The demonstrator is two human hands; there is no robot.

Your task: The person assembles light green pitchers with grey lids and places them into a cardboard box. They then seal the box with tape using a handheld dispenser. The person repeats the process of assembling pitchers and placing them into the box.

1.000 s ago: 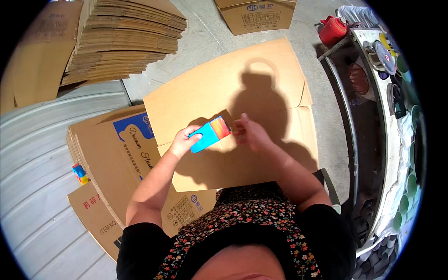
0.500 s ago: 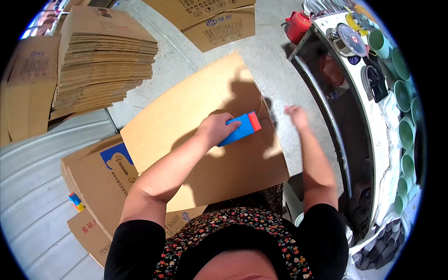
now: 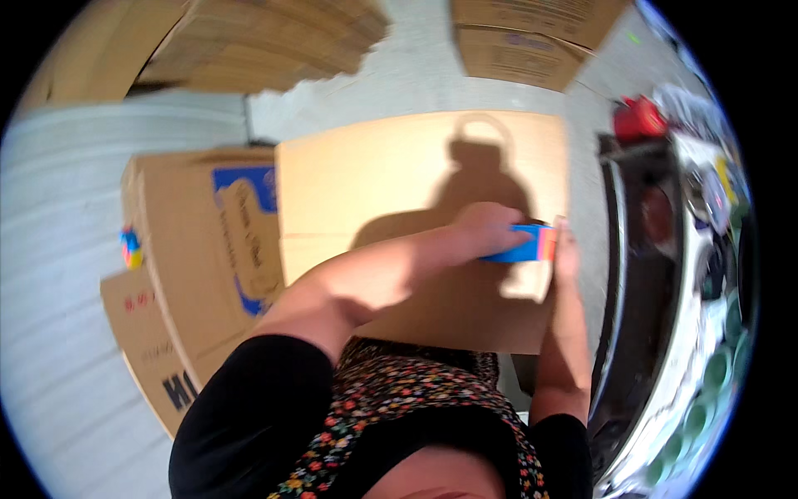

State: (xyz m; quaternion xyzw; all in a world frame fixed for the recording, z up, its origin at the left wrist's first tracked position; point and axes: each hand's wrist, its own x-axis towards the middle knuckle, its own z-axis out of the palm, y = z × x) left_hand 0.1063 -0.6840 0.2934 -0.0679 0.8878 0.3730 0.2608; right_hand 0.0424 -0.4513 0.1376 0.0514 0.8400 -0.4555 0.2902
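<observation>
A large plain cardboard box (image 3: 349,191) lies in front of me, its pale top facing up. My left hand (image 3: 486,229) is wrapped round a blue block-shaped hand tool (image 3: 522,248) with a red end, held at the box's right edge. My right hand (image 3: 567,249) is upright along that same edge, beside the tool's red end. Its fingers look stretched out and lie against the box side, though they are blurred. Whether any tape or strip runs from the tool cannot be made out.
To the left stands a printed carton (image 3: 187,200) with a blue patch, and a small blue, red and yellow item (image 3: 131,248) at its side. Stacked flat cardboard (image 3: 274,41) lies far left. On the right, a cluttered bench (image 3: 673,333) holds green cups (image 3: 698,412); a red jug (image 3: 638,118) is behind.
My left hand has moved the blue tool right, to the box edge. My right hand has come in from beside the box to that edge. The view has turned.
</observation>
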